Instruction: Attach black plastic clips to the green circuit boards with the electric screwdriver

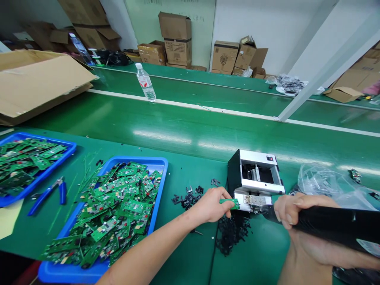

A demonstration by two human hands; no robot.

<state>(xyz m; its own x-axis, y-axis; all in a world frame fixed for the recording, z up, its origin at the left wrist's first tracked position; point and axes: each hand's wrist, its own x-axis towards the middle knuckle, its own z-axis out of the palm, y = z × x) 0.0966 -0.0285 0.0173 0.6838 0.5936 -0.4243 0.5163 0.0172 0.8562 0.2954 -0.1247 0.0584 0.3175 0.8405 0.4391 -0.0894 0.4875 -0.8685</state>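
Reading the head feed from afar, I get my left hand (209,206) nearest, its fingers closed in a pinch on a small green circuit board (229,203), which sits just at the front of a black-and-silver machine (255,178). My right hand (297,213) is wrapped closed around a black tube (332,223). The tube's narrow end reaches in beside the board, touching or nearly touching the machine's metal plate; the feed is too poor there to say which, and I can't make out what the tube is. Under both hands lies a heap of black scraps (231,233), with a smaller heap (187,200) left of the machine. To my left, a blue tray (162,168) is piled with green boards (118,202), and a second blue tray (59,144) holds more, with blue-handled snips (49,196) lying just beside it. A clear plastic bag (323,182) sits right of the machine. Past the bench runs a green conveyor (190,134) with a water bottle (145,82) standing on it. An open carton (41,83) lies over its left side, and cardboard boxes (175,39) are stacked along the far wall.
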